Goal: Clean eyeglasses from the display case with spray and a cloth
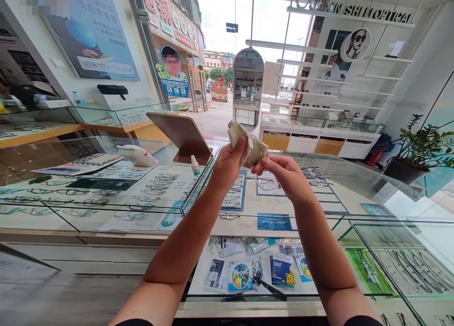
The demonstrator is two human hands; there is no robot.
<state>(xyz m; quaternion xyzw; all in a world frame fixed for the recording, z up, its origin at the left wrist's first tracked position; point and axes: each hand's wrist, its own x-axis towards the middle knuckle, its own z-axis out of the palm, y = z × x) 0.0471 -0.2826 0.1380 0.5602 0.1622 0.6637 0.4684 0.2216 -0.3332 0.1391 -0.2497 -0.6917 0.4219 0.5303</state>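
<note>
Pinching a crumpled beige cloth [248, 144] between them, both hands sit just above the middle of the frame; the left hand [227, 167] is closed, thumb and fingers clamped on the soft, matte fabric, one corner standing up above the knuckles; the right hand [285, 174] grips the cloth's other side with curled fingertips. Just under the right hand shows a clear rounded lens [267, 182] with a thin rim; whether it is held or lies in the case below, I cannot tell. Beneath the forearms runs a glass counter [198, 217], smooth, reflective and sharp-edged; rows of thin wire spectacle frames [156, 182] lie on pale trays inside it at centre left. On the glass, left of the hands, stand a small white dropper bottle [195, 165], a brown slanted stand [180, 134] with rounded corners, and a glossy white curved object [136, 156]. Colourful printed leaflets [241, 274] and a black pen [271, 289] lie on the lower shelf at bottom centre. A leafy potted plant [422, 149] sits at the right edge; white wall shelves [319, 49] cross the upper right beside a bright shopfront window [220, 19].
</note>
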